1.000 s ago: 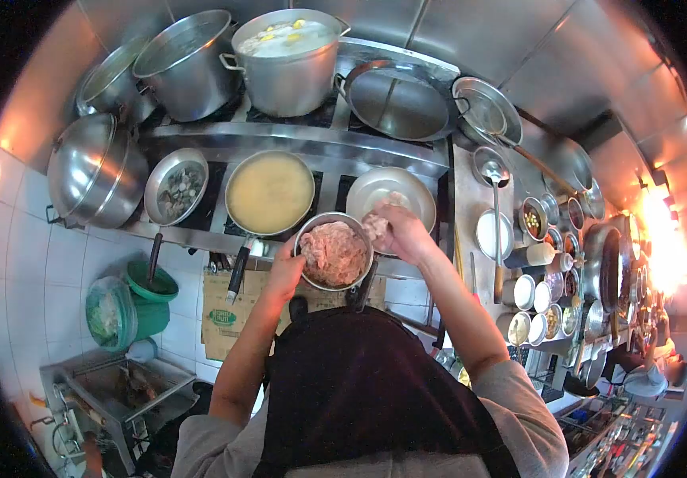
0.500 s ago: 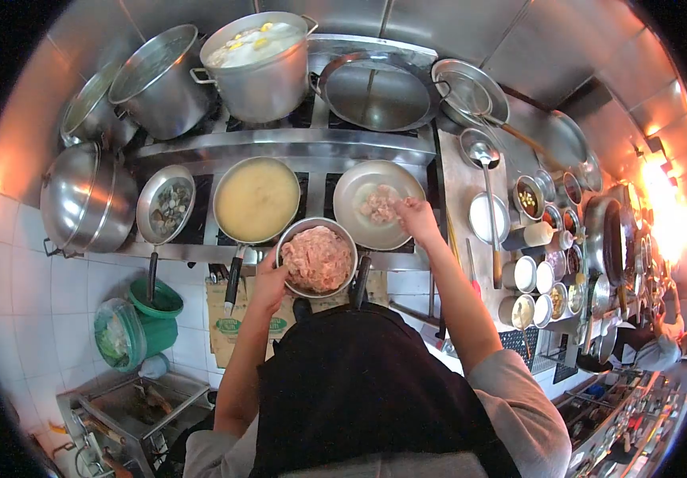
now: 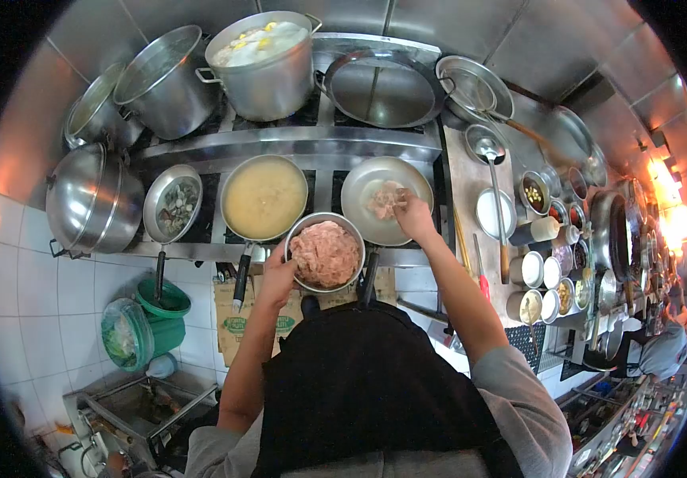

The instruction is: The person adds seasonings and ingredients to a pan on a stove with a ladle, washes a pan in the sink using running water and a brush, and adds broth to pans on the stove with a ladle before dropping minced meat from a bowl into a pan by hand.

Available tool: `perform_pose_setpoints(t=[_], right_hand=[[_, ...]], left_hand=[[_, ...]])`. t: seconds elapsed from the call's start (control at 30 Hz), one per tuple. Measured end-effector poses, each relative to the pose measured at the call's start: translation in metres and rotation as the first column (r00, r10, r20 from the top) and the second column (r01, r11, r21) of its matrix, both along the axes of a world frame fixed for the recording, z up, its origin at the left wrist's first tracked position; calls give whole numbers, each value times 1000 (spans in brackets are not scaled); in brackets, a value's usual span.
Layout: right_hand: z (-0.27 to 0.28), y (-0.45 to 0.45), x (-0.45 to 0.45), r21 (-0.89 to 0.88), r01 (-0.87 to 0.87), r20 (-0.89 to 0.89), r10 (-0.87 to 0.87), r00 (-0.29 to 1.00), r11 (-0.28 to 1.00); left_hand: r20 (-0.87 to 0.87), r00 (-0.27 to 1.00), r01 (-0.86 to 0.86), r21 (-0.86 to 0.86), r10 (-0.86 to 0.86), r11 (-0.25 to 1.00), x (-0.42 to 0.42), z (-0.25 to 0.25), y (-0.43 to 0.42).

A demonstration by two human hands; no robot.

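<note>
Fingers curled over its rim, my left hand (image 3: 279,277) holds a round metal bowl (image 3: 289,239) heaped with pale pink raw meat (image 3: 326,253). Over the frying pan (image 3: 359,177) on the front right burner, my right hand (image 3: 413,217) reaches down with its fingers pinched together at a small pile of the same meat (image 3: 381,202). The fingertips touch that pile. The pan's dark handle (image 3: 369,277) points toward my apron, just right of the bowl.
A saucepan of yellowish liquid (image 3: 264,199) and a pan of shellfish (image 3: 178,209) share the front burners. Behind stand a large stockpot (image 3: 268,80) and a wide wok (image 3: 381,99). At right are a ladle (image 3: 496,207) and several seasoning tubs (image 3: 528,271). Flames (image 3: 674,215) flare farther right.
My right hand has lowered slightly into the pan, and its fingers have come closer together over the meat. My left hand still holds the bowl. The whole view has shifted slightly.
</note>
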State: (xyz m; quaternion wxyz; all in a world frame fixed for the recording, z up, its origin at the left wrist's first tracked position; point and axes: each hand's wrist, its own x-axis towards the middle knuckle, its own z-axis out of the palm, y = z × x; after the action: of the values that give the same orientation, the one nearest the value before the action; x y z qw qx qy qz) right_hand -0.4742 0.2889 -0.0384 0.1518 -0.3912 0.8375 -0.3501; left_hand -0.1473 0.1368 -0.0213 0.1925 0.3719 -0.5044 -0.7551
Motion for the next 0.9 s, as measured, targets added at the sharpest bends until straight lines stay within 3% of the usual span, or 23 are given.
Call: perform_pose_setpoints(t=[0.07,0.17,0.27,0.4,0.57,0.67,0.77,0.9], right_hand=[[56,2,25,-52,-44,70,47,996,998],[85,-7,68,-120,-415,111,428,897,902],[80,-22,105,119,-505,-383,509,771,855],[90,-34,121,248,-437,-308,498,811,865],[101,-25,124,273,-504,-207,562,801,819],[117,-16,120,131,-465,-353,479,803,876],[100,-12,122,145,-403,-432,425,796,903],[76,-23,126,397,-323,-226,432,873,859]], left_hand=[[15,999,36,-8,-36,999,-4,13,0],[-31,994,96,-143,-102,985,-13,3,-3],[-5,993,120,-22,-120,993,-22,34,5],[-107,988,99,-89,-108,991,-29,37,8],[-133,987,94,56,-85,994,-25,37,9],[-76,990,114,-25,-115,993,-25,42,7],[32,989,141,41,-142,989,-27,65,7],[36,992,120,-9,-120,993,-35,52,13]])
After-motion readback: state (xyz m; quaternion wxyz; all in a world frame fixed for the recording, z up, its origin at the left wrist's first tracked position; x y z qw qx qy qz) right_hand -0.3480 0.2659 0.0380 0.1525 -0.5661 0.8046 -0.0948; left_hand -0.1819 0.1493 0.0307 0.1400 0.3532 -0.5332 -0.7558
